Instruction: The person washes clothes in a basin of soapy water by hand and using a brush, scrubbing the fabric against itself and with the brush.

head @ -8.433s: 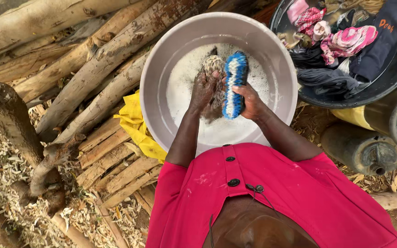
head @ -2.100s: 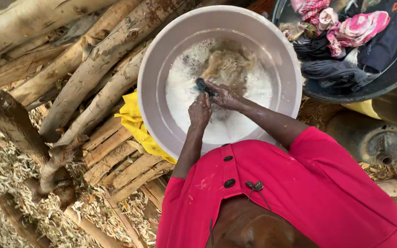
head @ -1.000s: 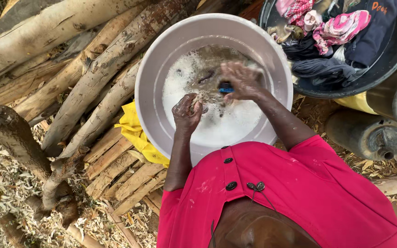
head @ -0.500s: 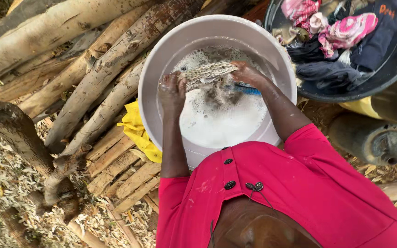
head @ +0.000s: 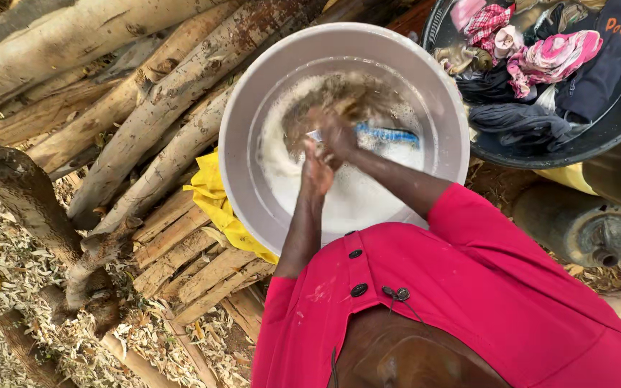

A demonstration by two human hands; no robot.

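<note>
A round grey basin [head: 240, 108] holds foamy water. My left hand [head: 316, 169] and my right hand [head: 336, 131] are pressed close together over the middle of the water, both blurred by motion. A wet brown patterned cloth [head: 346, 90] lies in the water at and beyond my fingers, and both hands appear closed on it. Just right of my right hand, a blue and white scrubbing brush [head: 391, 134] floats loose on the foam. My red buttoned top fills the bottom of the view.
The basin rests on a stack of logs [head: 145, 108], with a yellow cloth [head: 217, 201] under its left side. A black tub [head: 598, 140] of mixed clothes sits at the upper right. Dark containers [head: 583, 230] lie at the right, and dry leaves cover the ground at the left.
Half a second ago my hands held the cloth stretched above the water, well apart. Now they have come together low in the basin, and the brush floats free beside them.
</note>
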